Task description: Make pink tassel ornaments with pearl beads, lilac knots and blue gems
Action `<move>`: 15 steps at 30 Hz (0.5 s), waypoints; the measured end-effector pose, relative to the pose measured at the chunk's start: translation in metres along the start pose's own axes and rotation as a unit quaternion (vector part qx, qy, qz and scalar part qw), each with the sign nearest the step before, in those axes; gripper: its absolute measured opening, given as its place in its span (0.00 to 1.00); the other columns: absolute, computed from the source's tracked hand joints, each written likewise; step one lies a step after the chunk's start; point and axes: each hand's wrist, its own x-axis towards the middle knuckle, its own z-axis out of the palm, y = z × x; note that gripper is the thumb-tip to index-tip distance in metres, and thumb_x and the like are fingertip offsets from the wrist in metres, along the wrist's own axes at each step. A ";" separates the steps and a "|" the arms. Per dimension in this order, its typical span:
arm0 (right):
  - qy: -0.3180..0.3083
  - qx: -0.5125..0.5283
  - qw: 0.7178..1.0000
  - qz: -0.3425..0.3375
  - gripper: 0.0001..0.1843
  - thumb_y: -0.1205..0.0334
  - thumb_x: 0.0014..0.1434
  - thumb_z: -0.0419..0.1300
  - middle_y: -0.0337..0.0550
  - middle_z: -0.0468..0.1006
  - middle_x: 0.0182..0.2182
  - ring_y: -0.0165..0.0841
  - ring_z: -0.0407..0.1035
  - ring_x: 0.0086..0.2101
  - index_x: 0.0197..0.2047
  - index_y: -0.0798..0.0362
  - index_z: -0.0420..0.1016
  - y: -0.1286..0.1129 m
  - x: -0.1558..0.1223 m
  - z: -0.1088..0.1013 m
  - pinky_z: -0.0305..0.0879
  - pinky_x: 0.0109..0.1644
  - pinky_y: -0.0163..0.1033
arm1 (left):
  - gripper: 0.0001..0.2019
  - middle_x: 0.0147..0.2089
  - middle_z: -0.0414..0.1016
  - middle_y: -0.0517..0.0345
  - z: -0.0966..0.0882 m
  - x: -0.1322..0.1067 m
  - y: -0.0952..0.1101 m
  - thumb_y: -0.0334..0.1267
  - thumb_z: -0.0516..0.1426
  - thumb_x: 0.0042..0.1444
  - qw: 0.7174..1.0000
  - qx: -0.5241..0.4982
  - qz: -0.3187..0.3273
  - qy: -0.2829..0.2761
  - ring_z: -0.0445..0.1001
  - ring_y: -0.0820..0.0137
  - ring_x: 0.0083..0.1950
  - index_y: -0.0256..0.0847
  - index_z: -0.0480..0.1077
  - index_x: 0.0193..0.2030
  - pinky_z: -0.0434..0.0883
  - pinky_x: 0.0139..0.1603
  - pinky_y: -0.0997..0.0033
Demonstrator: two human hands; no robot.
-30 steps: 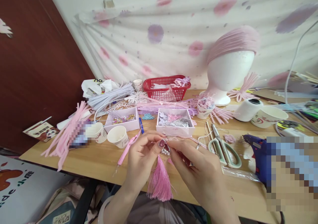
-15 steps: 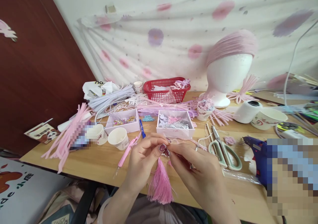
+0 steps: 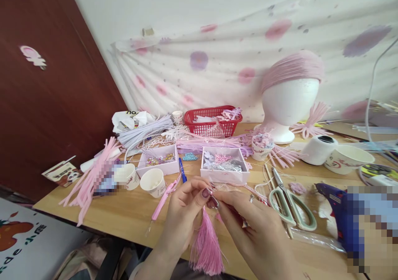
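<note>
pinching the top of a pink tassel [image 3: 207, 247] btwn thumb + pointer of l hand [image 3: 185, 213], low down in the middle of view. gripping a tiny shiny bit [image 3: 213, 202] w/ thumb + pointer of r hand [image 3: 253, 222], right beside the l fingertips. hangs w/ loose end down, long axis almost up + down, leaning a bit r at the bottom + fanning out. reaches past the near edge of the wooden table [image 3: 124, 209], over the lap [image 3: 183, 273]. on the l side, a slim pink piece [image 3: 163, 203], then bare wood out to the edge. just beyond the hands, a white box [image 3: 224, 177]. close by the r hand, scissors [image 3: 289, 199]; farther r, a blue glue gun [image 3: 340, 207]. more bare wood below the scissors. hard to make out the shiny bit + the join w/ the tassel, b/c of fingers in the way. can't see most other r fingers, tucked under. cut off at the bottom: both forearms [image 3: 160, 253]. blurred to blocks: back of the glue gun.
</note>
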 end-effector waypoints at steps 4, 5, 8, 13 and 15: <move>-0.002 0.005 1.000 0.008 0.10 0.70 0.67 0.56 0.34 0.83 0.32 0.26 0.76 0.26 0.48 0.49 0.74 -0.001 0.001 0.001 0.68 0.29 0.28 | 0.08 0.37 0.73 0.58 -0.003 0.000 -0.003 0.38 0.72 0.49 1.000 0.017 0.022 0.010 0.73 0.78 0.32 0.37 0.79 0.30 0.72 0.34 0.81; -0.003 0.005 1.000 0.009 0.10 0.70 0.67 0.56 0.34 0.83 0.33 0.26 0.77 0.27 0.48 0.49 0.74 -0.001 0.001 0.001 0.68 0.30 0.28 | 0.08 0.37 0.73 0.58 -0.003 0.000 -0.003 0.37 0.72 0.49 0.999 0.018 0.024 0.012 0.73 0.78 0.32 0.37 0.79 0.30 0.72 0.34 0.81; -0.006 0.007 1.000 0.009 0.11 0.70 0.67 0.55 0.35 0.84 0.34 0.26 0.78 0.29 0.49 0.49 0.74 -0.002 0.001 0.002 0.68 0.30 0.28 | 0.08 0.36 0.73 0.59 0.000 -0.001 0.000 0.38 0.72 0.48 1.000 0.006 0.011 0.011 0.74 0.78 0.31 0.38 0.80 0.30 0.73 0.33 0.81; 0.020 0.006 1.000 0.006 0.10 0.70 0.67 0.55 0.40 0.84 0.35 0.28 0.77 0.28 0.47 0.51 0.75 -0.004 0.002 0.003 0.68 0.29 0.29 | 0.08 0.36 0.73 0.59 0.004 -0.001 0.002 0.38 0.72 0.47 1.000 -0.008 -0.002 0.006 0.73 0.80 0.29 0.38 0.81 0.29 0.73 0.33 0.81; 0.030 0.013 0.999 0.009 0.10 0.70 0.66 0.55 0.40 0.84 0.34 0.28 0.77 0.28 0.46 0.52 0.75 -0.006 0.003 0.003 0.68 0.29 0.30 | 0.07 0.36 0.72 0.59 0.002 -0.001 0.000 0.38 0.72 0.48 1.000 -0.006 0.003 0.004 0.73 0.79 0.30 0.38 0.81 0.29 0.73 0.34 0.81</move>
